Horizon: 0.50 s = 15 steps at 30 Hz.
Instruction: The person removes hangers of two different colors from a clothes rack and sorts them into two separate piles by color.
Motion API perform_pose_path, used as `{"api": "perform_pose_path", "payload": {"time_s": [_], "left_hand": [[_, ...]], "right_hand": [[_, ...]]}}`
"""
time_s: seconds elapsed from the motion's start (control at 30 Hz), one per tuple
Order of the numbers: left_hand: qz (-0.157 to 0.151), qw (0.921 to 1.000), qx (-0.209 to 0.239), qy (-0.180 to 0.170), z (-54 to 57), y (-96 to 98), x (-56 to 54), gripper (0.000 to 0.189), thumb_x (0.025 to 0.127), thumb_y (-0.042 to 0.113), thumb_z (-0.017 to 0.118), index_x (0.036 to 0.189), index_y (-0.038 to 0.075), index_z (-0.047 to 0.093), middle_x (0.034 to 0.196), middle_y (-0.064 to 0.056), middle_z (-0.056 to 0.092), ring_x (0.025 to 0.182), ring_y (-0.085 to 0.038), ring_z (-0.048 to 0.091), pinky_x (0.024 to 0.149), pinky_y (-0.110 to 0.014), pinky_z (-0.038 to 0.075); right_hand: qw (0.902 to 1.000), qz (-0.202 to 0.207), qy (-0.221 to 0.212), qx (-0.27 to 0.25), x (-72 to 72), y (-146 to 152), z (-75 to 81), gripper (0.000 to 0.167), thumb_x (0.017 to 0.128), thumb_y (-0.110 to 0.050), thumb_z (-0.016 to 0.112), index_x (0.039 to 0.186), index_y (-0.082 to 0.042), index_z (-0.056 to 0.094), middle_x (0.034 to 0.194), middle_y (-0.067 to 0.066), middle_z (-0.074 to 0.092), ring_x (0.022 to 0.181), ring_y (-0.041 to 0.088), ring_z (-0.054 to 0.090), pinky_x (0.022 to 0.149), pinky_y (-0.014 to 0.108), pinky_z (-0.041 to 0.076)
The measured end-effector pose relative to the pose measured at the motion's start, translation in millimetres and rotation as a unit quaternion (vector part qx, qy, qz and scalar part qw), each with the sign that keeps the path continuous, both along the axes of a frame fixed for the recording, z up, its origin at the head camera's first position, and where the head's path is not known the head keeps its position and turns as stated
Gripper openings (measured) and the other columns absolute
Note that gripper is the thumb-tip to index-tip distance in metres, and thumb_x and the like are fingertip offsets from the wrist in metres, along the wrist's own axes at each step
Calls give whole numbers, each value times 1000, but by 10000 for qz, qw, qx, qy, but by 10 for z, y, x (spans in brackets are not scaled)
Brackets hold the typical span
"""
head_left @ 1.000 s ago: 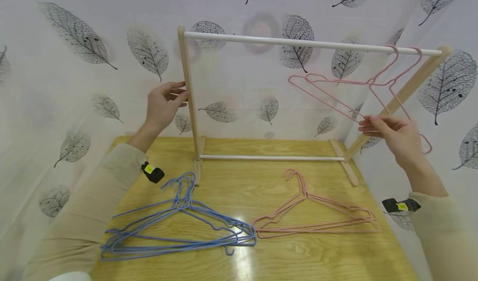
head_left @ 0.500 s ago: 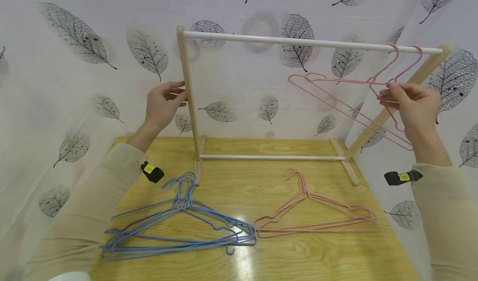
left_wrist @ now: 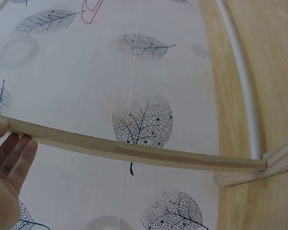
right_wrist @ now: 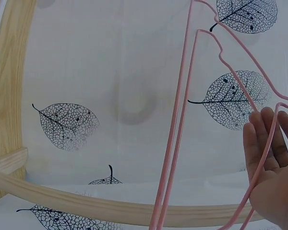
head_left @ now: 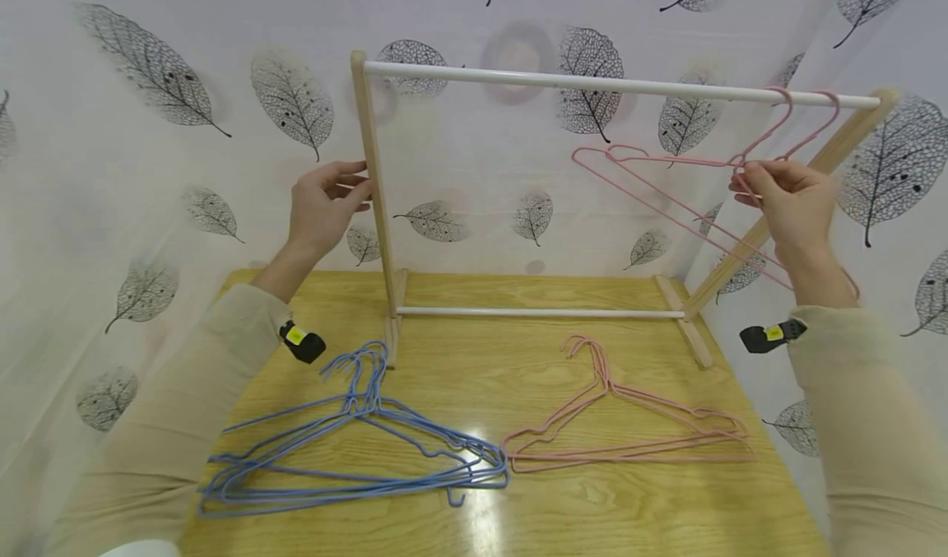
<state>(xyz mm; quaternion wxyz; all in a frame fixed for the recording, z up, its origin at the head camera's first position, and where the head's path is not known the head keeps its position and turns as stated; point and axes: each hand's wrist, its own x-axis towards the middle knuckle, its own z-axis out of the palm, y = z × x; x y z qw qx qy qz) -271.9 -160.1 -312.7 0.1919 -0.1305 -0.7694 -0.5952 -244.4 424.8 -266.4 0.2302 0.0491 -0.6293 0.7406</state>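
In the head view my left hand (head_left: pixel 322 207) pinches the left wooden upright (head_left: pixel 365 121) of a small clothes rack, thumb in front and fingers behind it. The left wrist view also has those fingers (left_wrist: pixel 20 160) against the wood. Two pink hangers hang by their hooks from the rack's white rail (head_left: pixel 555 82) near its right end. My right hand (head_left: pixel 803 215) pinches one pink hanger (right_wrist: pixel 270 139) just below its neck. The other pink hanger (head_left: pixel 835 114) hangs right beside it, partly hidden behind the hand.
Several blue hangers (head_left: pixel 385 486) lie in an overlapping pile at the table's left. More pink hangers (head_left: pixel 607 387) lie at the right of the yellow wooden table (head_left: pixel 548 516). The rack's lower bar (head_left: pixel 541 313) runs across the back, with leaf-printed cloth behind.
My right hand has left the lower bar of the hangers, risen to their necks, then shifted left onto one neck. My left hand stays on the upright.
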Motion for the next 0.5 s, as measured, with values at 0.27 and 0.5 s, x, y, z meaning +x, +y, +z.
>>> {"api": "perform_pose_path", "payload": {"time_s": [0.27, 0.5], "left_hand": [[-21, 10000, -19, 44, -3, -7, -3, 31, 101, 8, 71, 129, -4, 72, 98, 5, 77, 79, 6, 73, 78, -14, 68], [-1, 10000, -40, 47, -11, -10, -12, 30, 101, 9, 72, 129, -3, 72, 96, 11, 75, 79, 6, 73, 78, -14, 68]], "right_hand": [[9995, 138, -65, 264, -85, -96, 22, 14, 93, -5, 80, 105, 3, 79, 85, 4, 83, 74, 13, 80, 74, 20, 69], [9996, 99, 231, 93, -65, -154, 102, 14, 91, 0, 79, 103, 7, 78, 84, 7, 82, 71, 16, 80, 71, 23, 70]]}}
